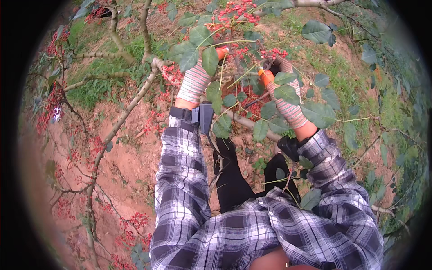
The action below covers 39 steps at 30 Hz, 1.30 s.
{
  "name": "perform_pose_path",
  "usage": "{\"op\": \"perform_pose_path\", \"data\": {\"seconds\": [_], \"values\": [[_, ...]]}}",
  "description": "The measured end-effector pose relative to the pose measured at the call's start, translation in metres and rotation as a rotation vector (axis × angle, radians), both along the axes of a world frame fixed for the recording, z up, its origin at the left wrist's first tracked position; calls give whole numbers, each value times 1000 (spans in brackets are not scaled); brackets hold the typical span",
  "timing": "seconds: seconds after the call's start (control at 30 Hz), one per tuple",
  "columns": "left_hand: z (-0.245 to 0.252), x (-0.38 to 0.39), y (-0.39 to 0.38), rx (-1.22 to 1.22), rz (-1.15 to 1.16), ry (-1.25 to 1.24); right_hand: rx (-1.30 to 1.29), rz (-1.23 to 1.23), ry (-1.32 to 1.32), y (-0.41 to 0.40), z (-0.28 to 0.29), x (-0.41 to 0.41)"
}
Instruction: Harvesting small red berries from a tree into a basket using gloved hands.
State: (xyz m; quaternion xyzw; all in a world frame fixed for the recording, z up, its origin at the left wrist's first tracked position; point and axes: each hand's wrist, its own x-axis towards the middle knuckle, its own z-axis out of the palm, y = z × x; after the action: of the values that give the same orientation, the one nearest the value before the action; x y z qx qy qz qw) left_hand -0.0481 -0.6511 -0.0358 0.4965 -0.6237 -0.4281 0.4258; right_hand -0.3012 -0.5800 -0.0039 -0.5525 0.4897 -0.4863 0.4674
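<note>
My left hand (pixel 196 79), in a striped knit glove with orange at the thumb, reaches among green leaves (pixel 200 35) below a red berry cluster (pixel 236 12). Leaves hide most of its fingers. My right hand (pixel 286 92) wears a matching glove, and its fingers curl around a dark gap just under a small berry cluster (pixel 275 53). An orange cover with a pale tip (pixel 266 77) sits on that thumb. Whether either hand grips a stem cannot be made out. Between and below the hands lies a mass of red berries (pixel 253 104), partly behind leaves; what holds it is hidden.
A long bare branch (pixel 123 116) runs down the left side, with berry clusters (pixel 137 221) around it. Another branch (pixel 244 122) crosses before my legs. Leafy twigs (pixel 319 114) hang over my right forearm. Reddish soil (pixel 125 192) and grass (pixel 89 91) cover the ground.
</note>
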Motion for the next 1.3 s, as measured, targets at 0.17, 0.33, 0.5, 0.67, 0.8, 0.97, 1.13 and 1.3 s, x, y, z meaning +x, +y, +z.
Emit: {"op": "perform_pose_path", "data": {"seconds": [0.17, 0.33, 0.5, 0.67, 0.8, 0.97, 1.13, 1.3], "values": [[8, 7, -11, 253, -271, 192, 77, -17, 23, -4, -8, -3], [2, 10, -19, 59, -377, -153, 128, 10, -94, -4, -3, -3], [55, -19, -5, 258, -407, 142, 64, 0, -139, -3, -4, -6], [63, -23, -7, 328, -477, 288, 93, -40, -107, -3, -5, -4], [38, -8, -18, 425, -480, 304, 174, -17, -53, -4, -18, -11], [36, -1, -21, 283, -494, 153, 207, -29, -305, 0, 0, -5], [52, -13, -14, 297, -454, 140, 107, 26, -181, -2, -9, -13], [-4, 15, -35, 76, -360, -171, 112, 35, -100, 2, 6, -7]]}}
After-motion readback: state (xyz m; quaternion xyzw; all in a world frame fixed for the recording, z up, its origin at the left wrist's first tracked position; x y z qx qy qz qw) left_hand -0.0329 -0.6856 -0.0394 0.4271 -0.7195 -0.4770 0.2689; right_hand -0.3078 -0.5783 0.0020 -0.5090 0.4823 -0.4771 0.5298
